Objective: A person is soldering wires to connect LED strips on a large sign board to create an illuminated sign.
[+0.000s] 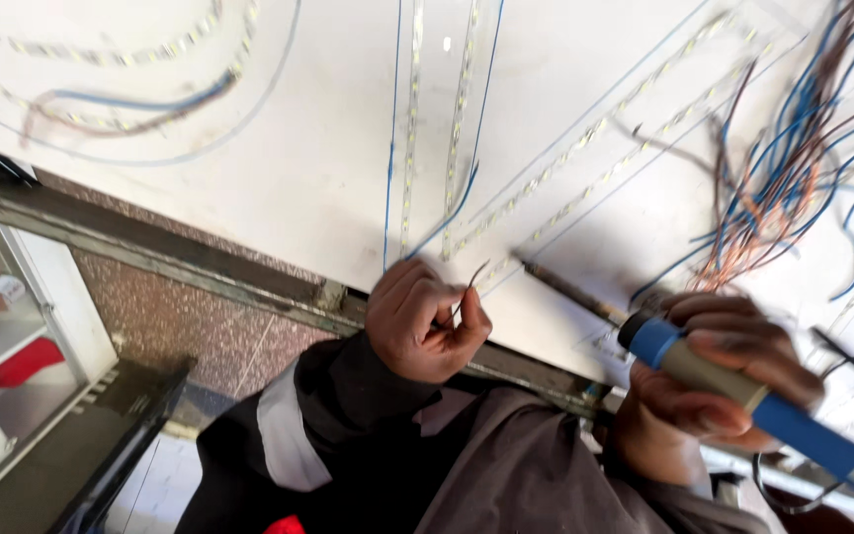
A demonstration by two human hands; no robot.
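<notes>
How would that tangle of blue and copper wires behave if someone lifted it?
The wire bundle would probably flop and droop, since its thin strands already curve loosely across the white board. It looks light. The strands cross one another, so they would likely snag and come up together.

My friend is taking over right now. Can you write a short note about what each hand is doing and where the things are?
Left hand: closed, pinching a thin bent wire at the near edge of the white board.
Right hand: gripping the blue-handled soldering iron; its tip rests on the board, close to the wire but apart from it.
LED strips lie flat on the board with thin blue wires alongside. A loose bundle of blue and brown wires sits at the far right.
Done: strips laid out. Whether any joints are soldered is too small to tell.
Left: wire and tip have not yet met.
</notes>
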